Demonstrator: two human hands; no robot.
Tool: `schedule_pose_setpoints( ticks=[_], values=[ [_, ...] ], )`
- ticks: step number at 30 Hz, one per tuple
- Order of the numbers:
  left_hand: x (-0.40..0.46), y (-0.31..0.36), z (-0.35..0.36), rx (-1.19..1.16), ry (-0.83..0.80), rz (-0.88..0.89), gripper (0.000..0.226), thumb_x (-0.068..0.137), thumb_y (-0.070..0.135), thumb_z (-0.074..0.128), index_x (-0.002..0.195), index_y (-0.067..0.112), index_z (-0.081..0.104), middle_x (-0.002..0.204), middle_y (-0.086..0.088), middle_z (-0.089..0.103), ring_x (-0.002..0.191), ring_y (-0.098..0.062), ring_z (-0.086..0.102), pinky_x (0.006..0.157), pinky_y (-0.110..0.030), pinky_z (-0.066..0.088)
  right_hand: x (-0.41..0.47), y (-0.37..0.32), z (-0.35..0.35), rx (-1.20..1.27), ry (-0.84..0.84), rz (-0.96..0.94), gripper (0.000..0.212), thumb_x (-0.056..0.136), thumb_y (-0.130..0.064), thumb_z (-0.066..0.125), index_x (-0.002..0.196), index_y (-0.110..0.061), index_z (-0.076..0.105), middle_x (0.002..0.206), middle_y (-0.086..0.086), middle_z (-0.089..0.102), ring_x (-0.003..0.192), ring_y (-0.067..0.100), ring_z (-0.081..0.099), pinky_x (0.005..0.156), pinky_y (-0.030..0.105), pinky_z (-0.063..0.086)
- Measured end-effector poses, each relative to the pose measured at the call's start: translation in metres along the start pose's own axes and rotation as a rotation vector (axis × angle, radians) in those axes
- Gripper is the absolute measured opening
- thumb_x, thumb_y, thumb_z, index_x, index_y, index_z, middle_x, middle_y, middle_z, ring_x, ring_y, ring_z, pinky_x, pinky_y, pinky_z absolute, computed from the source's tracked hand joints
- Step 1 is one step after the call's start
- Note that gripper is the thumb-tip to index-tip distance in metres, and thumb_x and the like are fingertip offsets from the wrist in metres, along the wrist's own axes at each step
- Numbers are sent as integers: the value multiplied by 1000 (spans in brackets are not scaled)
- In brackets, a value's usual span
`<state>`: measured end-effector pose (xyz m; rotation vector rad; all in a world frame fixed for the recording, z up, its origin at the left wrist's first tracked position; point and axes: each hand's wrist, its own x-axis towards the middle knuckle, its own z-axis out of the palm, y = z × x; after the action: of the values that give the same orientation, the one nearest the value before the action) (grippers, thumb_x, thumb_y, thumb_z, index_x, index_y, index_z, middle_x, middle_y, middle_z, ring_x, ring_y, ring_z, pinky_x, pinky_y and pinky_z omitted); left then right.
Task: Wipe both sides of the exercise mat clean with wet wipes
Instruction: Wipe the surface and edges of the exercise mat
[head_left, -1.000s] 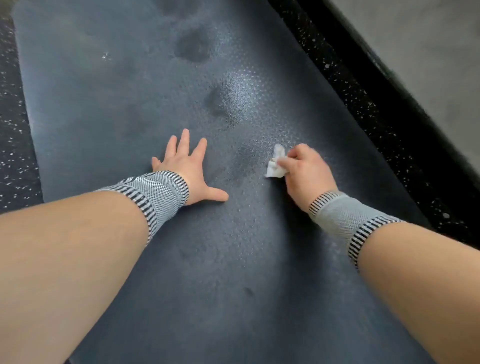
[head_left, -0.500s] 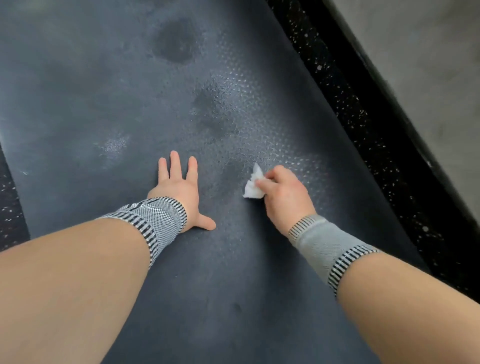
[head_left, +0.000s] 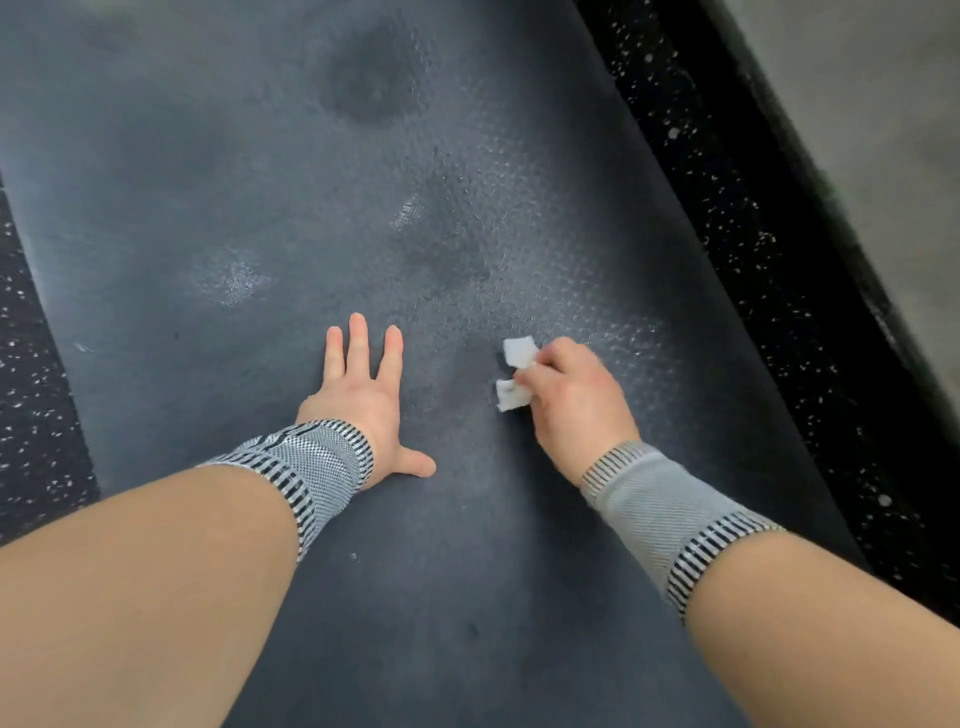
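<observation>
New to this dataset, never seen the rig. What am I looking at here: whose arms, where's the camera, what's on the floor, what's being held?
There is no robot: these are a person's two bare arms, filmed by one wide-angle camera worn on the head, looking forward and down. The dark textured sheet is an exercise mat lying on a black speckled floor. The left hand lies flat on the mat, fingers straight. The right hand pinches a white wipe against the mat. Darker and shinier patches ahead of the hands look damp. Each wrist wears a grey striped band.
</observation>
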<state>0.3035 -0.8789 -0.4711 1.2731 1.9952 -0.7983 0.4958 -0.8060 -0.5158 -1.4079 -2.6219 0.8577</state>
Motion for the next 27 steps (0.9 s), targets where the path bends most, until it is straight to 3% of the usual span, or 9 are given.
schedule_pose_setpoints(
  ticks=[4,6,8,12,14,17,21,23,27],
  values=[
    [2,-1,2,0,-6,-3,149,55,76,74,142,25,-36,147,-6,-46,143,-28,-30,99,-40,45,14,55,-53,33,383,440,26,82,-2,55,105,-6,66,111,13,52,99,31,54,87,24,38],
    [4,-2,2,0,-12,-3,150,55,76,74,141,26,-38,146,-6,-47,143,-28,-31,99,-40,45,18,45,-48,57,409,540,33,80,0,54,111,-7,61,113,17,52,100,34,53,87,23,35],
    [4,-2,3,2,-11,-5,151,54,77,74,141,27,-38,145,-5,-48,142,-27,-31,98,-40,46,19,11,-29,110,304,482,35,78,-1,53,109,-13,61,109,13,56,100,31,53,85,26,33],
    [4,-3,4,9,15,-3,151,52,77,74,142,26,-37,146,-5,-47,143,-28,-31,95,-39,47,2,-51,10,98,-119,39,38,82,-6,55,118,-19,55,117,2,54,106,23,51,88,29,39],
    [5,-3,5,16,19,1,152,51,78,73,141,26,-38,146,-6,-47,143,-29,-30,96,-40,47,0,-38,-1,32,-119,-38,42,80,-2,55,120,-15,57,114,10,54,101,30,50,85,34,41],
    [7,-3,6,14,6,0,153,51,79,73,140,26,-39,145,-7,-48,142,-30,-31,96,-40,47,9,14,-33,35,186,276,26,78,0,55,100,-9,67,101,18,55,88,35,56,75,34,45],
    [9,-3,7,-1,-11,12,152,52,78,73,140,25,-39,144,-8,-48,141,-31,-32,98,-42,46,11,25,-35,129,380,622,20,82,-5,56,100,-11,63,118,2,46,82,11,45,76,9,28],
    [9,-4,8,-4,-8,17,152,53,79,72,140,23,-39,144,-9,-48,141,-32,-33,101,-44,45,7,-5,-16,151,311,554,21,83,-6,54,101,-11,62,115,3,49,84,16,49,76,11,28],
    [7,-6,7,-12,5,50,151,54,79,72,140,22,-39,146,-10,-46,140,-34,-34,104,-49,42,0,-53,12,87,-97,61,21,86,-4,51,104,-9,59,111,9,50,93,27,52,74,27,39]
  ],
)
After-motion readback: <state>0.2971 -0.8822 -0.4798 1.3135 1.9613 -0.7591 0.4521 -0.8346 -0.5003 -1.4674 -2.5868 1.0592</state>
